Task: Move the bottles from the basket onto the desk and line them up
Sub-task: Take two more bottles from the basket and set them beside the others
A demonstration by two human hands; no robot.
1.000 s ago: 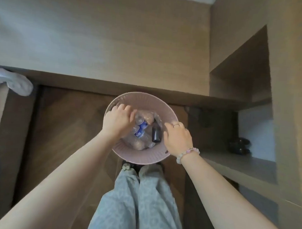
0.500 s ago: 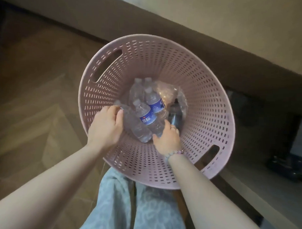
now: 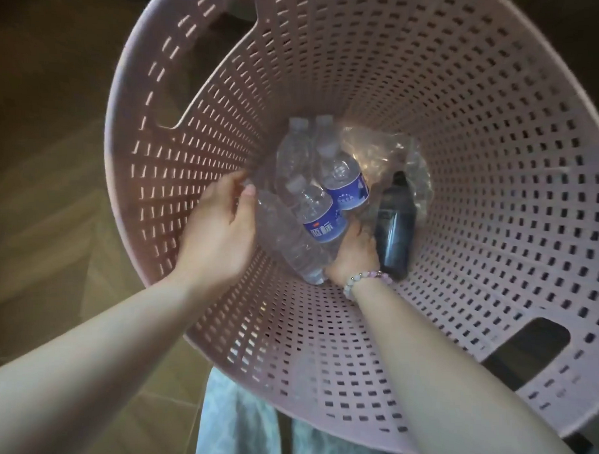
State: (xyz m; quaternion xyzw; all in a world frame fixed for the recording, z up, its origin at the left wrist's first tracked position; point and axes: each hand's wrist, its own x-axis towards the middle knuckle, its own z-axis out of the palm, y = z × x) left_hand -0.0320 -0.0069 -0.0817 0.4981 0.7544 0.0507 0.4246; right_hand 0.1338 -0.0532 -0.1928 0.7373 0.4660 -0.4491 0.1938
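A big pink perforated basket (image 3: pixel 463 164) fills the view, tilted toward me. At its bottom lie several clear water bottles, two of them with blue labels (image 3: pixel 322 224) (image 3: pixel 343 184), and one dark bottle (image 3: pixel 395 226). My left hand (image 3: pixel 220 231) pinches the cap end of an unlabelled clear bottle (image 3: pixel 284 236) between thumb and fingers. My right hand (image 3: pixel 355 256) wraps the lower end of the nearer blue-labelled bottle, right beside the dark bottle; its fingertips are hidden under the bottles.
Crumpled clear plastic (image 3: pixel 375 151) lies behind the bottles. The basket has handle cut-outs at the upper left (image 3: pixel 208 70) and lower right (image 3: pixel 524 350). Wooden floor (image 3: pixel 38 183) shows to the left, and my patterned trousers (image 3: pixel 236 428) below. No desk is visible.
The view has closed in on the basket. Both hands went from the rim down to the bottles at the bottom, and each took hold of one.
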